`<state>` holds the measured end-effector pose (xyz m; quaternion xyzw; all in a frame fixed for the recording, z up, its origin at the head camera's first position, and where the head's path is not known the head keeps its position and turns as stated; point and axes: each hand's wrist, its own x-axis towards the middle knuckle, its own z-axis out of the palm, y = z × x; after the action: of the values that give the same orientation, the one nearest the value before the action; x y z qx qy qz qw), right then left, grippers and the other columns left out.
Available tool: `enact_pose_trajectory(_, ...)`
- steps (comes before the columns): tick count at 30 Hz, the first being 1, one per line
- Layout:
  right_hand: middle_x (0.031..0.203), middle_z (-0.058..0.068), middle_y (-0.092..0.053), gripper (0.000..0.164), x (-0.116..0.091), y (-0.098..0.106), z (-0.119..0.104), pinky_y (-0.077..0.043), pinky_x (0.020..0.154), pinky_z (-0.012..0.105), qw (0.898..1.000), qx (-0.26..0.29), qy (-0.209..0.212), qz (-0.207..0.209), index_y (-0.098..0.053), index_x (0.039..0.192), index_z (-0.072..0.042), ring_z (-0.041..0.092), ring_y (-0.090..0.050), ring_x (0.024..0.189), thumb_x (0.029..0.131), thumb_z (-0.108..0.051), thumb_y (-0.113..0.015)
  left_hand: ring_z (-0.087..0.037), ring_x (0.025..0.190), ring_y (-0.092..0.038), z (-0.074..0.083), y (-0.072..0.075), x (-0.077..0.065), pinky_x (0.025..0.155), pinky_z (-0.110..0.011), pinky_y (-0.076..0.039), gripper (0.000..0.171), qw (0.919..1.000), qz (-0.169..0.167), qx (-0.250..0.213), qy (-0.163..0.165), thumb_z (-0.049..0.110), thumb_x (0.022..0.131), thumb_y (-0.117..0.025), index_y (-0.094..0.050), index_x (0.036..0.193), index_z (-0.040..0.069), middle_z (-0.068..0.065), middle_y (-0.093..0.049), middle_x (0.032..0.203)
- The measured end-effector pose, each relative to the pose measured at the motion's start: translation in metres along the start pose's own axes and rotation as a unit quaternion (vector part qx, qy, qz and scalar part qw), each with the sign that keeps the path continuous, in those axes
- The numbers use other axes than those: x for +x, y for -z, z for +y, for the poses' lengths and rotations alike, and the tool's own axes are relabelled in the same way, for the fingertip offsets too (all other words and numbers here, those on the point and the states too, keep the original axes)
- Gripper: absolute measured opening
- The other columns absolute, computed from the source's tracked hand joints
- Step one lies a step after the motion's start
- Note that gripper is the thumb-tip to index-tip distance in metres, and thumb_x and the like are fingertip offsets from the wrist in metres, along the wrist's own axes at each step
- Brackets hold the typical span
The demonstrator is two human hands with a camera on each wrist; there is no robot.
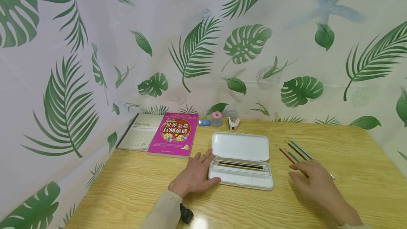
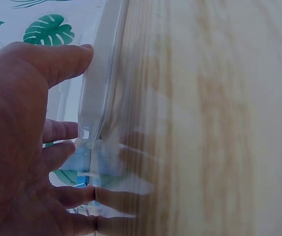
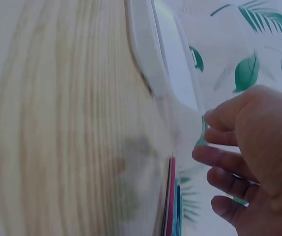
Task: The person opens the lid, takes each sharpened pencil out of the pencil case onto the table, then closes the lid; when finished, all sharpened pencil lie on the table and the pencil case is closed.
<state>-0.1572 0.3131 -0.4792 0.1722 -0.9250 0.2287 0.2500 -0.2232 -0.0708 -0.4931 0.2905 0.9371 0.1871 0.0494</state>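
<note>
Key rel.: loose pencils (image 1: 298, 151) on the worktop (image 1: 127, 186) lie just beyond R hand (image 1: 314, 183), approx. at its fingertips. Long axes slant far-L to near-R, roughly side by side; red, green, black & lt. blue visible. Near ends mostly hidden behind the hand, one pale end pokes out on its R side. R hand is clearly the nearer one.

R hand: fingers loosely bent, thumb tip close to index, narrow gap; R wrist view shows nothing gripped.

White pencil case (image 1: 233, 177) sits L of R hand, lid folded back, long axis L-R. Dark & gold-brown pencils (image 1: 240, 165) in its rear slot, same axis.

L hand (image 1: 196, 176): spread wide, at case's L end, thumb by front edge; holds nothing.

Text: notebook (image 1: 140, 133) reads "Gambit"; magenta book (image 1: 173, 147) reads "世界金质民间童话", Latin letters at top, small print n/r. No brand legible on pencils or case.
</note>
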Motion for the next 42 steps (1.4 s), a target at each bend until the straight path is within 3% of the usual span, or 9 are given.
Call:
enact_pose_trajectory(3,0.096,0.000,-0.072,0.024,0.007,-0.012,-0.010,-0.050,0.065,0.033,0.999,0.008,0.045,-0.001,-0.075,0.100,-0.009,0.017,-0.058,0.085,0.077,-0.007,-0.082,-0.047,0.144,-0.027,0.000,0.000,0.000,0.114,-0.065,-0.022,0.083,1.0000,0.000,0.000,0.001,0.060,0.092,-0.056,-0.031,0.156,0.013,-0.004,-0.017,0.166)
enact_pose_trajectory(7,0.102,0.000,-0.073,0.029,0.016,-0.027,-0.020,-0.051,0.075,0.040,0.995,0.012,0.096,-0.018,-0.074,0.105,-0.009,0.017,-0.058,0.090,0.077,-0.008,-0.081,-0.047,0.144,-0.027,0.000,0.000,0.000,0.114,-0.065,-0.022,0.083,1.0000,0.002,0.001,0.000,0.060,0.092,-0.057,-0.032,0.156,0.013,-0.004,-0.018,0.166)
enact_pose_trajectory(11,0.105,0.004,-0.074,0.032,0.022,-0.039,-0.028,-0.049,0.072,0.035,0.992,0.012,0.122,-0.040,-0.074,0.109,-0.006,0.013,-0.054,0.087,0.078,-0.011,-0.081,-0.047,0.143,-0.027,-0.001,0.000,0.000,0.114,-0.065,-0.022,0.083,1.0000,0.002,0.001,-0.001,0.060,0.092,-0.057,-0.031,0.156,0.013,-0.005,-0.018,0.166)
enact_pose_trajectory(14,0.106,0.007,-0.073,0.033,0.024,-0.045,-0.032,-0.046,0.066,0.030,0.991,0.004,0.117,-0.058,-0.074,0.111,-0.003,0.011,-0.049,0.084,0.080,-0.013,-0.080,-0.047,0.144,-0.026,0.000,0.000,0.000,0.114,-0.065,-0.022,0.083,1.0000,0.002,0.000,-0.001,0.059,0.092,-0.056,-0.031,0.156,0.013,-0.005,-0.018,0.165)
enact_pose_trajectory(23,0.106,0.007,-0.069,0.032,0.028,-0.051,-0.036,-0.048,0.070,0.035,0.990,-0.017,0.090,-0.112,-0.072,0.114,0.001,0.017,-0.053,0.088,0.086,-0.012,-0.076,-0.044,0.145,-0.026,-0.001,0.000,0.001,0.115,-0.063,-0.022,0.082,1.0000,-0.003,0.002,0.007,0.060,0.092,-0.056,-0.031,0.156,0.015,-0.004,-0.018,0.166)
enact_pose_trajectory(37,0.095,0.000,-0.059,0.019,0.039,-0.047,-0.031,-0.042,0.064,0.027,0.978,0.027,0.061,-0.198,-0.076,0.106,-0.004,0.014,-0.049,0.083,0.088,-0.011,-0.074,-0.046,0.144,-0.027,-0.001,0.000,0.001,0.115,-0.064,-0.022,0.083,1.0000,0.002,0.007,0.003,0.060,0.092,-0.056,-0.031,0.155,0.014,-0.006,-0.018,0.165)
enact_pose_trajectory(42,0.092,-0.005,-0.058,0.012,0.039,-0.045,-0.031,-0.041,0.064,0.027,0.978,0.036,0.063,-0.194,-0.077,0.100,-0.009,0.010,-0.046,0.081,0.088,-0.011,-0.074,-0.045,0.145,-0.026,0.000,0.000,0.001,0.115,-0.064,-0.021,0.081,1.0000,-0.002,-0.001,0.007,0.059,0.092,-0.057,-0.031,0.155,0.016,-0.004,-0.017,0.166)
